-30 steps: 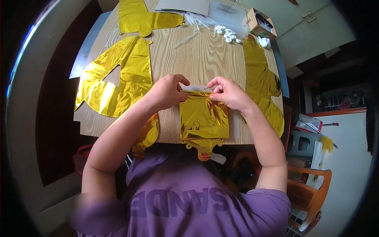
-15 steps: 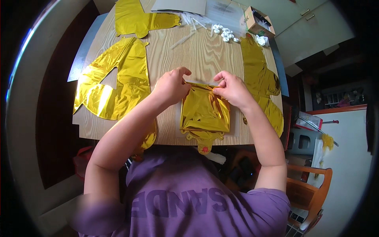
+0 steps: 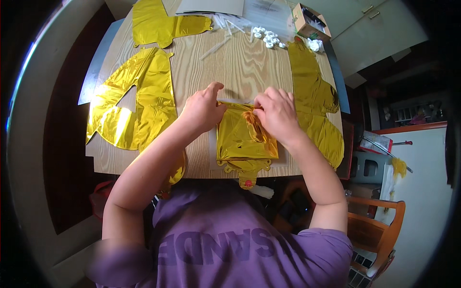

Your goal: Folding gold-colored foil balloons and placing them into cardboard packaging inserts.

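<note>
In front of me lies a gold foil balloon [image 3: 235, 144], folded into a rough square on a pale flat sheet [image 3: 283, 161]. Its narrow tail with a red spot hangs over the near table edge. My right hand [image 3: 276, 113] pinches the top edge towards the right corner, and the foil bunches into creases below those fingers. At the top left corner my left hand [image 3: 204, 110] has its thumb side closed against the foil, while the forefinger sticks up and curls. Part of the left grip is hidden behind the hand.
Flat gold foil balloons lie at the left [image 3: 156, 96], far left [image 3: 153, 29] and right [image 3: 307, 86]. Towards the back are clear straws [image 3: 216, 48], rolls of white ribbon [image 3: 269, 38] and a cardboard box [image 3: 312, 23]. A wooden chair [image 3: 379, 230] stands at the lower right.
My right hand has moved a little left and turned over the foil, which is now more crumpled at the upper right. My left hand stays at its corner.
</note>
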`<state>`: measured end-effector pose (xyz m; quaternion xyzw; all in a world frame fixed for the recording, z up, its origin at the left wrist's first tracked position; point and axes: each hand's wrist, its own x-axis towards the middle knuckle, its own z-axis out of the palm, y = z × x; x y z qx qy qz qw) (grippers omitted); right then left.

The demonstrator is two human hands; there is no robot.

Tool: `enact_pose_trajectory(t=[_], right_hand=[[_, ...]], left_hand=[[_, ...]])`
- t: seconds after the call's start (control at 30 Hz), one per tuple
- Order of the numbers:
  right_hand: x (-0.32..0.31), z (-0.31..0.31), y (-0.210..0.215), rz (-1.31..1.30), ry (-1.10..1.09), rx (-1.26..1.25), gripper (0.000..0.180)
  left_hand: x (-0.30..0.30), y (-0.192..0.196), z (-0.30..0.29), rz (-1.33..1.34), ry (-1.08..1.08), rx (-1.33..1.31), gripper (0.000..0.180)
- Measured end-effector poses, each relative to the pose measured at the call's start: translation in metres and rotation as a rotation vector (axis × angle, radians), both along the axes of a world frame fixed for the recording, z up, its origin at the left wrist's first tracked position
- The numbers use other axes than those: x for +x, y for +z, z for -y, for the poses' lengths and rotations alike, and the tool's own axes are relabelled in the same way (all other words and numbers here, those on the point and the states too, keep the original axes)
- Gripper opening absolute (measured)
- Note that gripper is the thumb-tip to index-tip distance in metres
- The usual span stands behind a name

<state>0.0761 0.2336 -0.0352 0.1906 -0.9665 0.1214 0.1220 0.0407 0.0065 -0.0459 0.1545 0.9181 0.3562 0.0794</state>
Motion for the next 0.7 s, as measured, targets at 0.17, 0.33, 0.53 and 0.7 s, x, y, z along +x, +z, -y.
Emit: enact_pose_trajectory(t=[0.17,0.33,0.53,0.7], right_hand=[[0.010,0.002,-0.014,-0.148,0.064,0.076,0.005],[0.018,0.000,-0.021,-0.171,0.048,0.114,0.014],[0.035,0.014,-0.010,-0.059,-0.003,0.041,0.029],[0.052,0.030,-0.020,0.058,-0.023,0.023,0.059]], left_hand=[[-0.001,-0.002,0.001,0.005,-0.002,0.006,0.053],[0.000,-0.005,0.001,-0.027,0.005,0.009,0.053],[0.002,-0.006,0.000,-0.029,0.008,-0.004,0.054],[0.002,-0.006,0.000,-0.027,0.010,-0.006,0.054]])
